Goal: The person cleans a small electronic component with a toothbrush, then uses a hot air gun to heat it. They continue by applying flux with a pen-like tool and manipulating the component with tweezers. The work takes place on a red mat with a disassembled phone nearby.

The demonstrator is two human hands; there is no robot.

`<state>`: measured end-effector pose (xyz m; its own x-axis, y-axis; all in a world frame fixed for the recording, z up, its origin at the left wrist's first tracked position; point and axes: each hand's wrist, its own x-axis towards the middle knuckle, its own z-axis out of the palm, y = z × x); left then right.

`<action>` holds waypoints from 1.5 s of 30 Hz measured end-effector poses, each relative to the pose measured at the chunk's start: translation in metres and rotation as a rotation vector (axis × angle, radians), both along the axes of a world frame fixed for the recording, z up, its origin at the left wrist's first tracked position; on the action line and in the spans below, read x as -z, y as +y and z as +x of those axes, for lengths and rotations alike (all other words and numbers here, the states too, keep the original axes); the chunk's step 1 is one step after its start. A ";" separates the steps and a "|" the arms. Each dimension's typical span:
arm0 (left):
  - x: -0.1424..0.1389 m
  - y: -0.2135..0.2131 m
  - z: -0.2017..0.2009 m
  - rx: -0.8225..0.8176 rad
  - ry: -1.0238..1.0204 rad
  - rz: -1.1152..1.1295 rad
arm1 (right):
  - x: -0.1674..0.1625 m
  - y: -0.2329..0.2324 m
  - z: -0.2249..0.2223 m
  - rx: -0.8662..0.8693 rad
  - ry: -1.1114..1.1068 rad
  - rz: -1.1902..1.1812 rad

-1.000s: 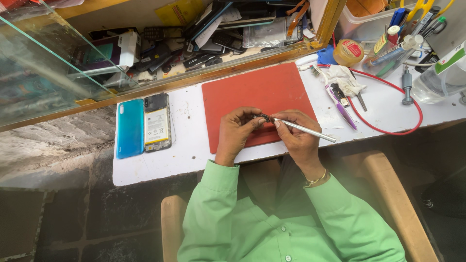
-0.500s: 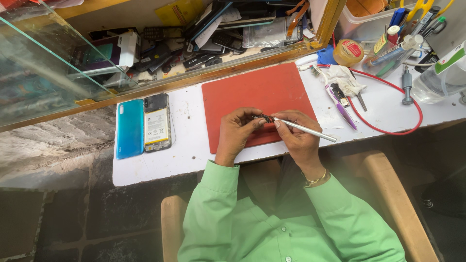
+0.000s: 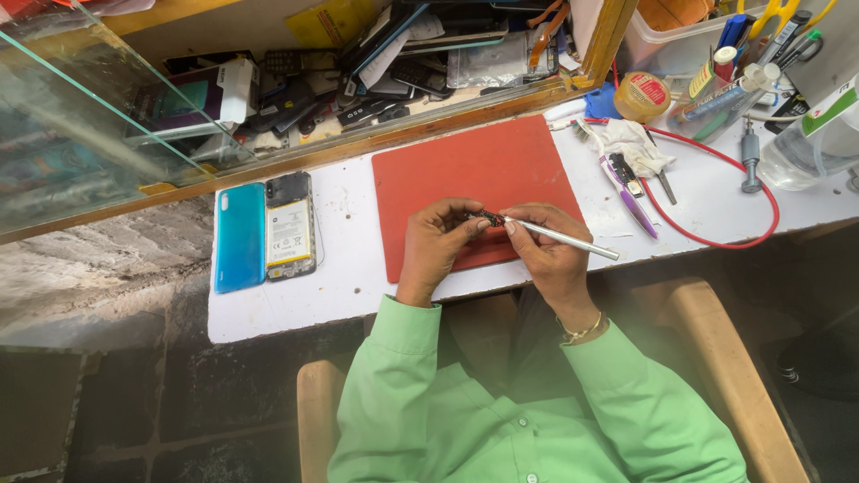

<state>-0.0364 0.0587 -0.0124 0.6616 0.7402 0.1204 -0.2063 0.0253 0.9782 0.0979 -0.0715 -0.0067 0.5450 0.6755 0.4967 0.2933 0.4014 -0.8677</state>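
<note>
A small dark part [image 3: 483,217], one only and too small to identify, is pinched in the left hand's [image 3: 436,243] fingertips above the single red mat [image 3: 474,174]. Further left lie one teal back cover [image 3: 240,236] and one opened phone [image 3: 291,225]. The right hand [image 3: 550,255] grips one silver tool [image 3: 562,239], its long axis running left-right, tip pointing left at the part.
</note>
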 end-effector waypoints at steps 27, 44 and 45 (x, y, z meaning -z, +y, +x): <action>0.005 0.004 0.002 -0.028 -0.120 -0.024 | 0.002 0.001 -0.001 -0.043 0.102 0.072; -0.004 0.001 0.001 0.000 -0.097 -0.062 | 0.000 0.002 0.001 -0.042 0.017 -0.017; -0.004 0.001 0.001 0.013 -0.115 -0.054 | 0.000 0.002 0.001 -0.020 0.005 -0.037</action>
<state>-0.0358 0.0600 -0.0087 0.6554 0.7389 0.1563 -0.3160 0.0803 0.9454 0.0984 -0.0694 -0.0071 0.5339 0.7042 0.4681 0.2812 0.3742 -0.8837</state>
